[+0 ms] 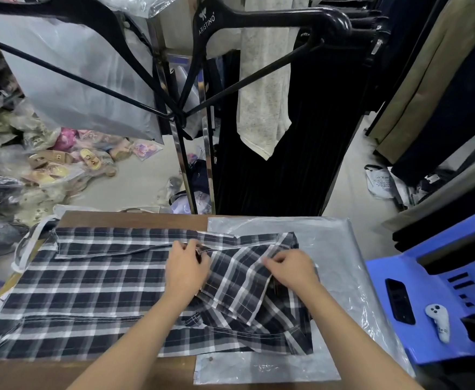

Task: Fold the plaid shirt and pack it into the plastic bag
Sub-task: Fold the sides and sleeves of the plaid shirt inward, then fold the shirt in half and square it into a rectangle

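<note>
A black-and-white plaid shirt [90, 288] lies spread across a brown wooden table [135, 370], its right part resting on a clear plastic bag [340, 249]. My left hand [187, 270] pinches a fold of the shirt near its upper middle. My right hand [292, 267] grips a folded-over flap of plaid cloth further right, lifted slightly off the layer below. Both forearms reach in from the bottom edge.
A blue plastic chair [438, 280] at the right carries a black phone [399, 301] and a small grey controller [438, 322]. Black hangers [272, 15] and hanging garments fill the space ahead. Bagged shoes [47, 164] are heaped on the floor at left.
</note>
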